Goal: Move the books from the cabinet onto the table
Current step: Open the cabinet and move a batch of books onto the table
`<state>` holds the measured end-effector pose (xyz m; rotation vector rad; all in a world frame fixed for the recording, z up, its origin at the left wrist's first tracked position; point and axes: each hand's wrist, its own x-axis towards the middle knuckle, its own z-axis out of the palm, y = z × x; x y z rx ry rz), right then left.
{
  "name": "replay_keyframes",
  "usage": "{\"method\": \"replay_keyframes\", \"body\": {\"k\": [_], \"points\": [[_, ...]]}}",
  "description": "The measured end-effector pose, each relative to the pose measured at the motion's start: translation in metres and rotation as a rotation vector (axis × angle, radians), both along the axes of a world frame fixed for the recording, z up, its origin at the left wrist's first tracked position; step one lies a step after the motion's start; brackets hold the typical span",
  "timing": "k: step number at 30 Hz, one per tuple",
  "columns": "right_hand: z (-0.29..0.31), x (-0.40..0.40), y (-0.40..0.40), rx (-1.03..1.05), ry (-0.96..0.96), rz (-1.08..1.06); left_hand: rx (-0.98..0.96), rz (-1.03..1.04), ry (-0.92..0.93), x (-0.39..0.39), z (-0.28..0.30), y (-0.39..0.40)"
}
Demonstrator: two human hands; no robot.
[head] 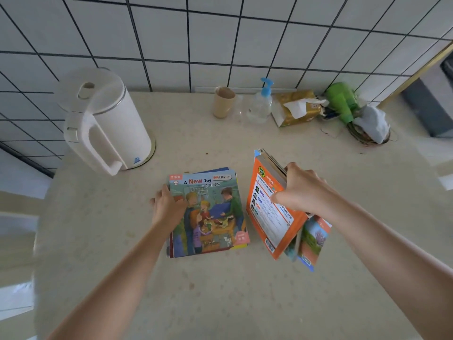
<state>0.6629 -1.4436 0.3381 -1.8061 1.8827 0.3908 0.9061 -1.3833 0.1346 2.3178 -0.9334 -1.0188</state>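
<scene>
A stack of thin picture books (210,214) lies flat on the beige table (220,290), topped by one titled "A New Toy". My left hand (169,204) rests on the stack's left edge, fingers curled round it. To the right, my right hand (301,190) grips a bundle of books (272,222) from above, orange cover facing me. The bundle stands tilted on edge, and thinner books hang loose at its lower right. The cabinet is out of view.
A white electric kettle (105,121) stands at the back left. Along the tiled wall are a beige cup (223,101), a pump bottle (261,104), a tissue pack (297,107) and a green object with a white cloth (355,114).
</scene>
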Motion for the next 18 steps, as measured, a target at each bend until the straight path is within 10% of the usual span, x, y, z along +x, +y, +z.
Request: {"method": "replay_keyframes", "body": {"k": [11,18], "points": [[-0.001,-0.009,-0.024,0.081,-0.218,-0.246,-0.516,-0.63,0.111,-0.159,0.073,0.075],[0.008,-0.022,-0.012,0.0,-0.333,-0.449,-0.727,-0.241,-0.152,-0.227,0.072,0.06]]}}
